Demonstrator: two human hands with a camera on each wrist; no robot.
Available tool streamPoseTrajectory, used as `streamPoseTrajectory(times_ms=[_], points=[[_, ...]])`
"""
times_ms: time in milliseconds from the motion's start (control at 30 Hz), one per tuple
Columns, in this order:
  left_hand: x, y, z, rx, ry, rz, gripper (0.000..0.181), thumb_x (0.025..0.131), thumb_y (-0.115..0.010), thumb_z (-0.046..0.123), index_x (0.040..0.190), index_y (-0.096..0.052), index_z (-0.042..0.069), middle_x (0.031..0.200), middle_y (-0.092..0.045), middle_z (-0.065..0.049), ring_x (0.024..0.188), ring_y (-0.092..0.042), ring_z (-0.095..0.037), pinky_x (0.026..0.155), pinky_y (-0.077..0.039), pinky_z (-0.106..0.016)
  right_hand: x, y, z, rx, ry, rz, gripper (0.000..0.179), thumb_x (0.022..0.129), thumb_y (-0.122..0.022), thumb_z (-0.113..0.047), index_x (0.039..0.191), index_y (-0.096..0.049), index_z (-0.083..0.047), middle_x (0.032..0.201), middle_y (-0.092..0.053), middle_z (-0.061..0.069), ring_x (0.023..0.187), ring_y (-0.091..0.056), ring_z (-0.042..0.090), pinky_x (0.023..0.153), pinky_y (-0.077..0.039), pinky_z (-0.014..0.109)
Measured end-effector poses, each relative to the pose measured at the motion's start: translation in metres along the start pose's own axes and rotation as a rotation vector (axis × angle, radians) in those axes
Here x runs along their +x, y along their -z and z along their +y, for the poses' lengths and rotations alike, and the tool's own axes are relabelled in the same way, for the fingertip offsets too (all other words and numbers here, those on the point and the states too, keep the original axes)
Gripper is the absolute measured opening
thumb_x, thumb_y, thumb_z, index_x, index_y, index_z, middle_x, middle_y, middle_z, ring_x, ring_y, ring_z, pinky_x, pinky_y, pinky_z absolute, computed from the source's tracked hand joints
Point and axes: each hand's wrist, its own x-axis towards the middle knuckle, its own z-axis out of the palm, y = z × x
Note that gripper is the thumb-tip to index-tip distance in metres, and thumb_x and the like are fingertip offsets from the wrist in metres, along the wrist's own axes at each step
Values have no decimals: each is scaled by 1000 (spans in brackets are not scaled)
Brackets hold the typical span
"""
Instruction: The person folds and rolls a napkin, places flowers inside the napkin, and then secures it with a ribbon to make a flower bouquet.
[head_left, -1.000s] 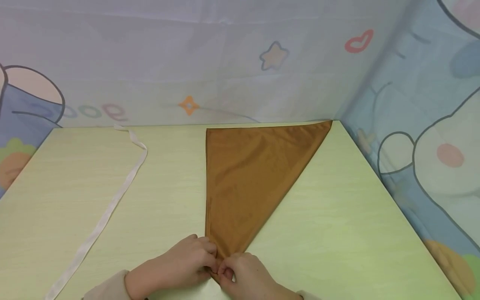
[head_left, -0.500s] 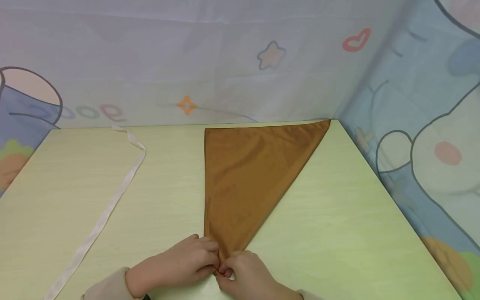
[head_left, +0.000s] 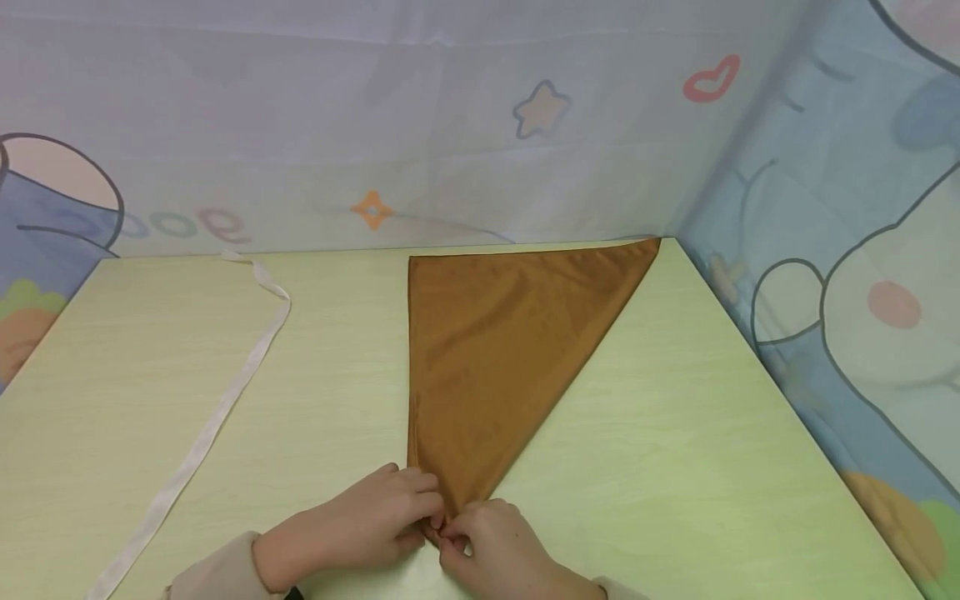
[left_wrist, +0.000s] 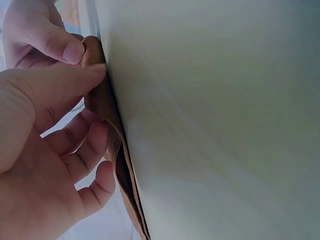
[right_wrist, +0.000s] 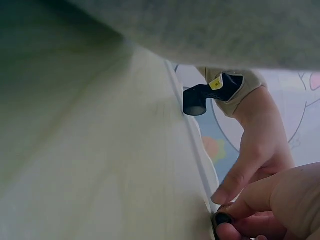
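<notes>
A brown, silky cloth (head_left: 502, 358), folded to a triangle, lies flat with its point toward me. At that near point my left hand (head_left: 375, 521) and right hand (head_left: 502, 546) meet, fingertips almost together. In the left wrist view my left hand (left_wrist: 45, 130) pinches the cloth's turned-over end (left_wrist: 97, 92) between thumb and fingers, and the layered edge trails downward. Beside it, thumb and fingers of my right hand (left_wrist: 40, 35) hold the same end. The right wrist view shows my right hand (right_wrist: 285, 205) pinching a dark bit of the fold, close to my left hand (right_wrist: 260, 150).
A white ribbon (head_left: 217, 425) lies in a loose curve on the left of the pale tabletop (head_left: 675, 450). Printed fabric walls (head_left: 450, 108) rise along the back and sides. A black wrist camera (right_wrist: 200, 97) sits on the left sleeve.
The cloth's near tip has been turned in and looks shorter. Both hands stay at that end with small finger shifts. The ribbon lies as before; the head view has drifted slightly.
</notes>
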Motion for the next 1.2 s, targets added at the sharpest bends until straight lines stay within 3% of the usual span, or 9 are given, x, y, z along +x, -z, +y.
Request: streamPoseTrajectory(times_ms=[400,633,900,1067,1200], points=[[6,0,1,29,-9,19,7,83,-72,18,80,-69,23,81,-50,15,79,-46,-2,66,-25,-15,1,5,2,2,-83,-66,8,82,-71,-15,79,-77,-14,69,-60,-11,60,-46,-5,56,-35,12],[8,-1,0,27,-33,29,8,83,-71,15,80,-71,23,82,-52,15,79,-46,-2,66,-25,-16,0,6,2,32,-150,-70,7,84,-70,-16,78,-67,-15,71,-51,-14,64,-45,-4,60,-39,15],[12,-1,-2,29,-29,2,9,84,-70,16,79,-73,24,82,-54,17,79,-45,-2,68,-27,-18,0,6,4,-5,-129,-61,11,83,-69,-16,74,-64,-16,70,-49,-14,63,-42,-4,60,-37,14],[15,-1,-1,4,13,-24,9,84,-70,16,80,-71,24,81,-55,18,80,-47,-2,70,-31,-21,0,6,3,-17,-122,-43,14,83,-71,-20,71,-64,-16,67,-48,-14,61,-41,-4,58,-36,14],[16,-1,-2,-12,35,-4,12,82,-71,14,80,-66,25,77,-54,19,78,-47,-2,70,-32,-21,1,5,3,-45,-112,-34,16,83,-72,-20,69,-64,-17,66,-48,-15,59,-40,-5,57,-36,13]])
